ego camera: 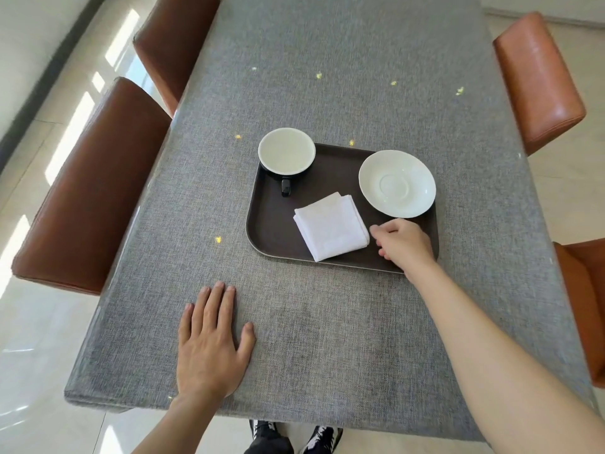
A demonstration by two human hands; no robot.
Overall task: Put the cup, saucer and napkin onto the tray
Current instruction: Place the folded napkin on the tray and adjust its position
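Flat on the grey cloth-covered table (327,322), the left hand (209,348) grasps nothing. Right hand (404,242), loosely curled and empty, sits just beside the folded white napkin (330,226) on the dark brown tray (271,224); black cup (286,157) and white saucer (397,183) lie beyond it, so loading looks finished; withdrawing remains.

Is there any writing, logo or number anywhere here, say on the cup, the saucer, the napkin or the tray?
None can be read.
Cup: no lettering shows.
Saucer: plain white.
Napkin: plain white.
Tray: plain dark brown.
Shoes: white markings, too small to tell if they are a logo.

Brown tray (271,224); white saucer (397,183), napkin (330,226); black cup (285,158); grey tablecloth (327,77).
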